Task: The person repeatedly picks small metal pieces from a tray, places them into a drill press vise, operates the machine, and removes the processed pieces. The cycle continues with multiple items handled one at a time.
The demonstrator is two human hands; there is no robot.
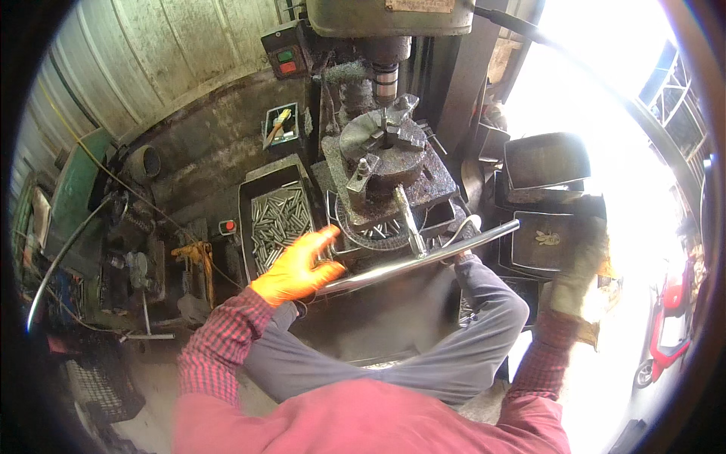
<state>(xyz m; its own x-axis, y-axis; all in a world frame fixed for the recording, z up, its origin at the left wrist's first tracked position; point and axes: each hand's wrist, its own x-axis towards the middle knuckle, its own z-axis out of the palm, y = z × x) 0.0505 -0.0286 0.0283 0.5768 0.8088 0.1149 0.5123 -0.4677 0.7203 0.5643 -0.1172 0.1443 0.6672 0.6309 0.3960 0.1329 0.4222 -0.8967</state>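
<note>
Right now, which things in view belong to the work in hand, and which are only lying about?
In use:
- left hand in an orange glove, on the long metal bar
- right hand in a grey glove, beside the dark trays
- drill chuck
- tray of small metal rods

Lying about:
- green machine
- switch box
- small box of tools

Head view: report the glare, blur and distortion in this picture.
Head view: daylight blows out the right side, washing over the right hand and the trays; the orange-gloved left hand is slightly motion-blurred; fisheye bends the corrugated wall and darkens the rim.
</note>
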